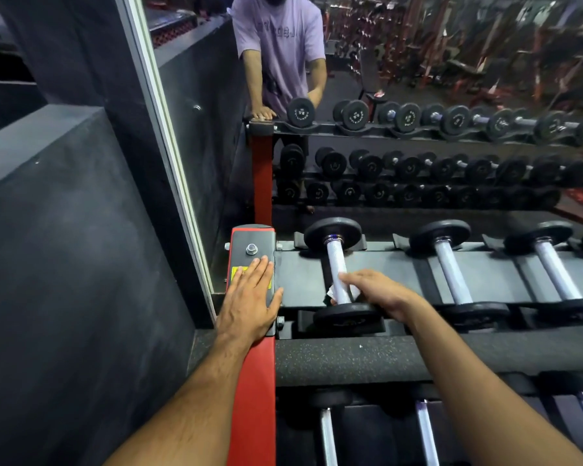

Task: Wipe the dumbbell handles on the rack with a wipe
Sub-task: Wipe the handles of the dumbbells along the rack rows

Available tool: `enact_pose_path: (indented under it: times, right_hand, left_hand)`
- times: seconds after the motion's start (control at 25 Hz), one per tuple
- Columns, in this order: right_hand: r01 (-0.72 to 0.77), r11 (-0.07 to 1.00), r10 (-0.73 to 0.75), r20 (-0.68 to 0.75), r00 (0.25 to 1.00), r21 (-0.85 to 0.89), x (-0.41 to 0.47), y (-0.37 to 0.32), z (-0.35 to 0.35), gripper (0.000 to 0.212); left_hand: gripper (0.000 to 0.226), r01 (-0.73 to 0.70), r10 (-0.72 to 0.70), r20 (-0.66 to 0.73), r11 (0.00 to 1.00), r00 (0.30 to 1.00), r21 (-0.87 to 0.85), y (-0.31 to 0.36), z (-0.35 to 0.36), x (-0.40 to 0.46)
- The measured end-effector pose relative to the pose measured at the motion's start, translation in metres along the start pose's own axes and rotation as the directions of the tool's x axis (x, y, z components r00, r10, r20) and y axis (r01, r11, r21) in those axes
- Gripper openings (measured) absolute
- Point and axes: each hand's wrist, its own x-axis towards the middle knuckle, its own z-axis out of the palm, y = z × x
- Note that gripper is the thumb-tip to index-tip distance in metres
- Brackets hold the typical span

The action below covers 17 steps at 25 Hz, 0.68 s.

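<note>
The leftmost dumbbell (337,253) lies on the top shelf of the rack (394,264), its chrome handle pointing away from me. My right hand (374,289) curls round the near end of that handle, holding a white wipe (332,292) against it; only small corners of the wipe show. My left hand (253,295) rests flat, fingers straight, on the red and black end post (249,240) of the rack. More dumbbells (451,267) sit to the right on the same shelf.
A wall mirror (384,129) behind the rack reflects me and the dumbbell rows. A dark padded wall (64,230) stands close on the left. A lower shelf with more chrome handles (426,432) lies below a rubber-covered rail (418,358).
</note>
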Motion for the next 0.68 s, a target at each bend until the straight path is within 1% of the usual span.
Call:
enact_pose_path:
  times: [0.12, 0.16, 0.2, 0.24, 0.28, 0.32, 0.36, 0.48, 0.52, 0.6, 0.68]
  right_hand:
    - [0.048, 0.98, -0.079, -0.152, 0.985, -0.194, -0.016, 0.003, 0.003, 0.026]
    - [0.062, 0.962, -0.127, -0.237, 0.963, -0.266, -0.02, 0.005, 0.005, 0.025]
    - [0.06, 0.94, -0.179, -0.334, 0.925, -0.336, -0.026, 0.004, 0.01, 0.025]
    - [0.069, 0.922, -0.241, -0.426, 0.872, -0.38, -0.034, 0.004, 0.017, 0.024]
    - [0.103, 0.921, -0.293, -0.492, 0.82, -0.377, -0.046, 0.003, 0.026, 0.022]
    - [0.165, 0.927, -0.332, -0.529, 0.781, -0.338, -0.063, 0.001, 0.036, 0.02]
    - [0.222, 0.927, -0.359, -0.548, 0.756, -0.302, -0.082, -0.001, 0.048, 0.019]
    - [0.327, 0.894, -0.449, -0.613, 0.65, -0.307, -0.143, 0.016, 0.085, 0.026]
    - [0.348, 0.895, -0.444, -0.634, 0.633, -0.278, -0.162, 0.029, 0.098, 0.029]
    - [0.327, 0.924, -0.373, -0.667, 0.645, -0.2, -0.198, 0.063, 0.121, 0.031]
    - [0.262, 0.959, -0.262, -0.699, 0.665, -0.11, -0.233, 0.101, 0.148, 0.029]
  left_hand:
    - [0.077, -0.001, 0.0, 0.043, 1.0, 0.999, 0.021, 0.0, -0.004, -0.002]
    - [0.079, -0.003, 0.001, 0.053, 1.0, 0.999, 0.028, 0.001, -0.007, -0.002]
    - [0.082, -0.004, 0.002, 0.069, 0.999, 0.998, 0.032, 0.002, -0.01, -0.002]
    - [0.083, -0.008, 0.005, 0.093, 1.0, 0.996, 0.031, 0.002, -0.013, -0.002]
    - [0.084, -0.012, 0.009, 0.126, 1.0, 0.992, 0.027, 0.001, -0.016, -0.003]
    - [0.084, -0.023, 0.019, 0.165, 0.999, 0.986, 0.023, 0.0, -0.019, -0.003]
    - [0.083, -0.038, 0.034, 0.209, 0.999, 0.977, 0.014, -0.003, -0.022, -0.001]
    - [0.081, -0.099, 0.094, 0.35, 0.995, 0.932, -0.006, -0.009, -0.038, 0.007]
    - [0.08, -0.113, 0.115, 0.369, 0.993, 0.922, -0.026, -0.009, -0.042, 0.006]
    - [0.076, -0.098, 0.153, 0.358, 0.981, 0.921, -0.165, -0.004, -0.046, -0.012]
    - [0.071, -0.076, 0.163, 0.241, 0.94, 0.957, -0.333, 0.002, -0.04, -0.056]
